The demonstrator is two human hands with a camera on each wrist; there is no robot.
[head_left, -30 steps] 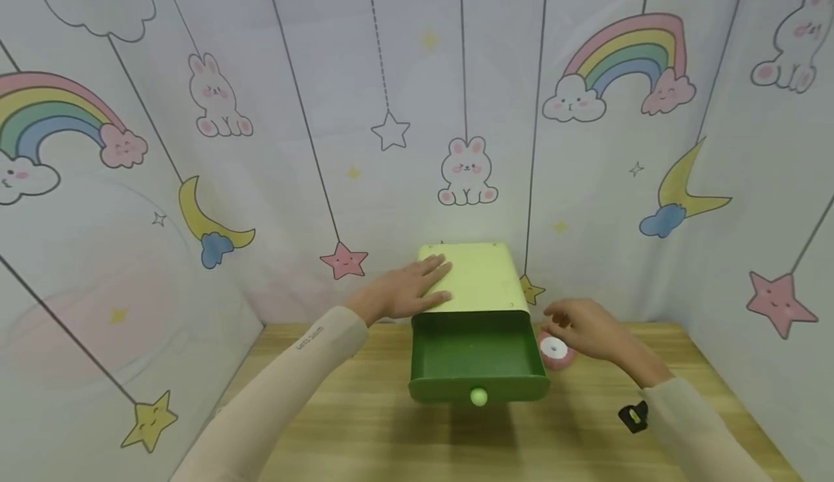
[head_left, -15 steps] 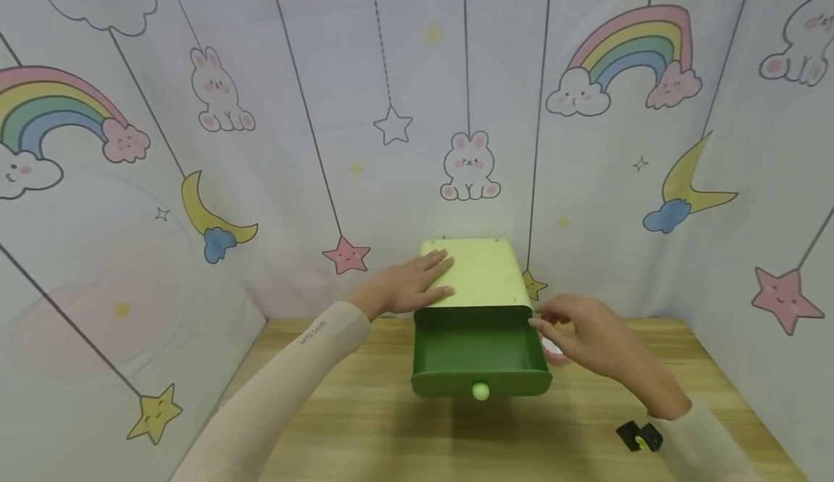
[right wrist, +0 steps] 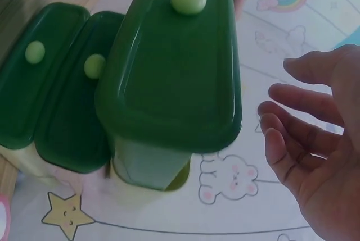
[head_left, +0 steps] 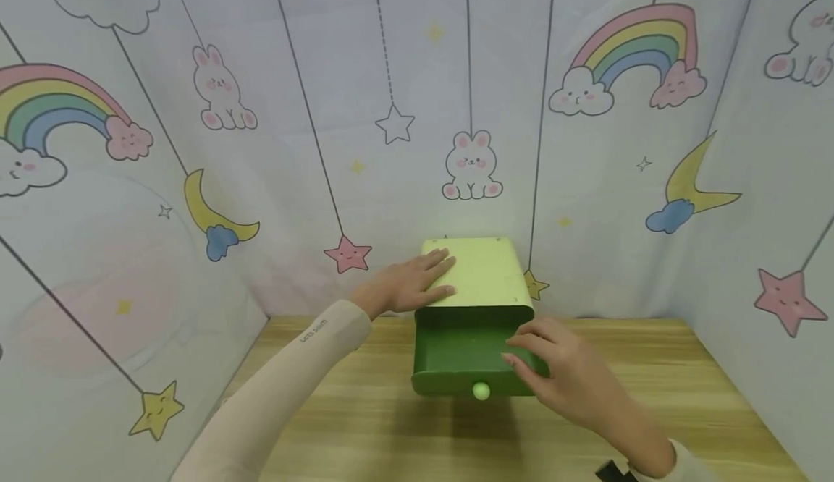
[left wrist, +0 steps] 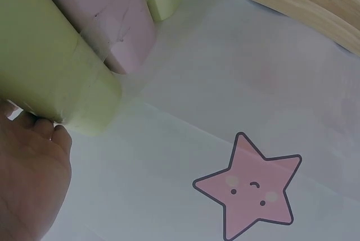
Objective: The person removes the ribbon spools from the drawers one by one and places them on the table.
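A small chest of drawers has a pale yellow-green top (head_left: 489, 272), and its green top drawer (head_left: 449, 382) is pulled out, with a round light-green knob (head_left: 481, 391) on the front. My left hand (head_left: 407, 288) rests on the chest's top near its left edge, fingers straight. In the left wrist view that hand (left wrist: 34, 179) lies against the yellow-green casing (left wrist: 62, 61). My right hand (head_left: 573, 377) overlaps the drawer's right side, fingers loosely bent. The right wrist view shows this hand (right wrist: 320, 134) holding nothing, apart from the drawer front (right wrist: 174, 78).
Two lower green drawers (right wrist: 79, 117) are pushed in. A pink-and-white round thing (right wrist: 3, 218) shows at the right wrist view's edge. Behind the wooden table (head_left: 352, 424) hangs a printed cloth (head_left: 391, 200). A black piece (head_left: 614, 472) sits by my right sleeve.
My right hand has moved from beside the chest, near the pink-and-white round thing, left and toward me over the drawer's right side. My left hand has stayed on the top.
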